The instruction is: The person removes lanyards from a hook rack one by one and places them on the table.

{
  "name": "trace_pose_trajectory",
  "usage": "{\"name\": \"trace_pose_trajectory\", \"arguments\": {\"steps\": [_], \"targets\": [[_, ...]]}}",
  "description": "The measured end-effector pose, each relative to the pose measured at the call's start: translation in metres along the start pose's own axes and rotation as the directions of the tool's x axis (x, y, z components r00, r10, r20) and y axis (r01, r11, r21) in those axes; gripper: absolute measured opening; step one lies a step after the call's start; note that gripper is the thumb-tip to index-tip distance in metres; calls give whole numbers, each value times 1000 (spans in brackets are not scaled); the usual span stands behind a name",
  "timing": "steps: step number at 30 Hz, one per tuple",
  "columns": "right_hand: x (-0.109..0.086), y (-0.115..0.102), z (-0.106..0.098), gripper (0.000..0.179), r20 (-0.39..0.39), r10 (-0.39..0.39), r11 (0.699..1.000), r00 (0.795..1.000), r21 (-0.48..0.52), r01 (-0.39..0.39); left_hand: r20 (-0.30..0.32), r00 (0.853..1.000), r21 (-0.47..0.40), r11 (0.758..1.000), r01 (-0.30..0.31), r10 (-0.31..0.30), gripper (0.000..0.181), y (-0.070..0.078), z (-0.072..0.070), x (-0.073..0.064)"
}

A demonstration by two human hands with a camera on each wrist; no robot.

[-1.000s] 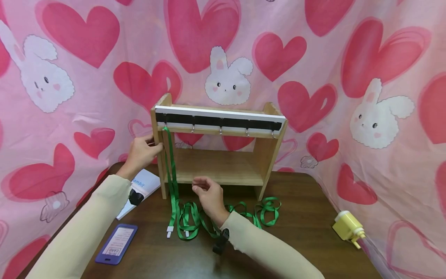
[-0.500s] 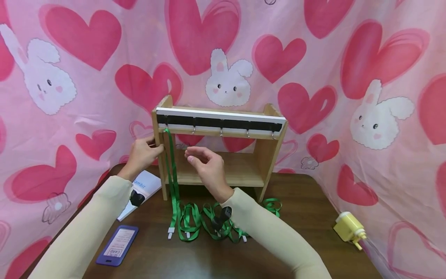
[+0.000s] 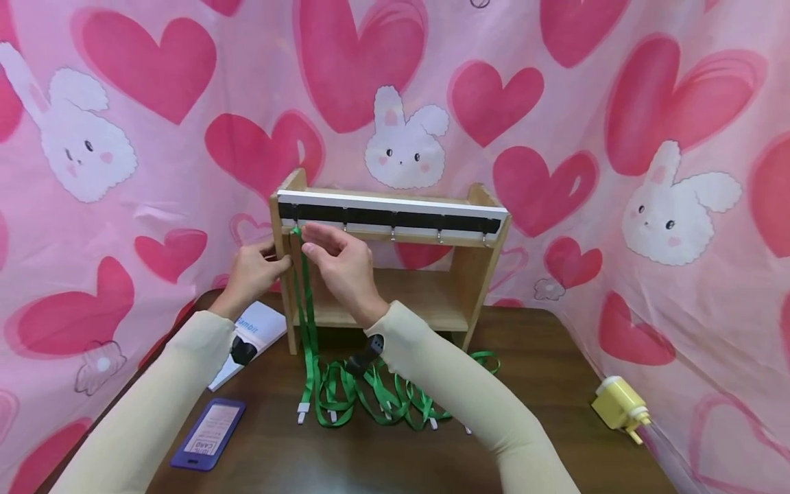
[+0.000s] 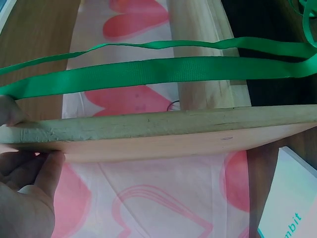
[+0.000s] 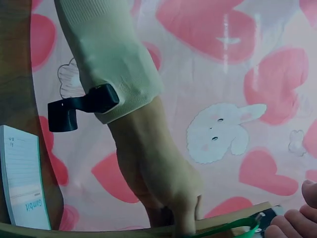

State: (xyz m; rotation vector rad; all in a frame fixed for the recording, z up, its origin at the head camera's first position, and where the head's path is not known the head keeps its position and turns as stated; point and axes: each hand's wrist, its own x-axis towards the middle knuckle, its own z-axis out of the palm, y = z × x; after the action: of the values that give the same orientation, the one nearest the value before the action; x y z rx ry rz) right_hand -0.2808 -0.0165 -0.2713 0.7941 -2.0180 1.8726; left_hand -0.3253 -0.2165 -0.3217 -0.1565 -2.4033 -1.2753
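My left hand (image 3: pixel 253 271) grips the left side panel of the wooden shelf (image 3: pixel 420 295), its thumb and fingers on either side of the board (image 4: pixel 148 124). A green lanyard (image 3: pixel 309 309) hangs from the leftmost hook of the black-and-white hook strip (image 3: pixel 395 218). Its white clip (image 3: pixel 303 409) rests at the table's surface. My right hand (image 3: pixel 342 264) is raised beside the lanyard's top, fingers fairly straight and close to the hook. In the right wrist view, its fingertips (image 5: pixel 287 225) lie just beside the lanyard's upper loop (image 5: pixel 240 225).
Several more green lanyards (image 3: pixel 336 398) lie coiled on the dark table before the shelf. A purple card holder (image 3: pixel 208 436) lies at front left, and a white booklet (image 3: pixel 262 326) sits behind it. A yellow-and-white device (image 3: pixel 619 405) is at the right edge. A heart-patterned cloth (image 3: pixel 555 103) surrounds the table.
My right hand has risen from above the coiled lanyards, moving up and left to the top of the hanging lanyard. The left hand has stayed on the shelf's side panel.
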Motion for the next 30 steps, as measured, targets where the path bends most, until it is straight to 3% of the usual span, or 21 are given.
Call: {"name": "trace_pose_trajectory", "arguments": {"steps": [6,12,16,23,26,30], "targets": [[10,10,11,39,-26,53,999,998,-4,-53,7,1000,-14,1000,-1,1,49,-2,4,2],[19,20,19,33,-119,149,989,982,26,-147,-8,1000,-8,1000,-30,30,48,-1,5,4],[24,26,27,26,-157,216,973,964,120,-199,-2,1000,-13,1000,-23,23,48,0,5,5],[28,33,41,20,-198,316,916,928,318,-244,11,1000,-17,1000,-2,3,48,2,5,5],[26,35,48,19,-228,328,917,917,309,-252,4,1000,-11,1000,-2,2,49,-1,6,5],[25,37,59,20,-262,306,946,915,192,-261,-15,1000,6,1000,0,0,46,-4,5,6]]}}
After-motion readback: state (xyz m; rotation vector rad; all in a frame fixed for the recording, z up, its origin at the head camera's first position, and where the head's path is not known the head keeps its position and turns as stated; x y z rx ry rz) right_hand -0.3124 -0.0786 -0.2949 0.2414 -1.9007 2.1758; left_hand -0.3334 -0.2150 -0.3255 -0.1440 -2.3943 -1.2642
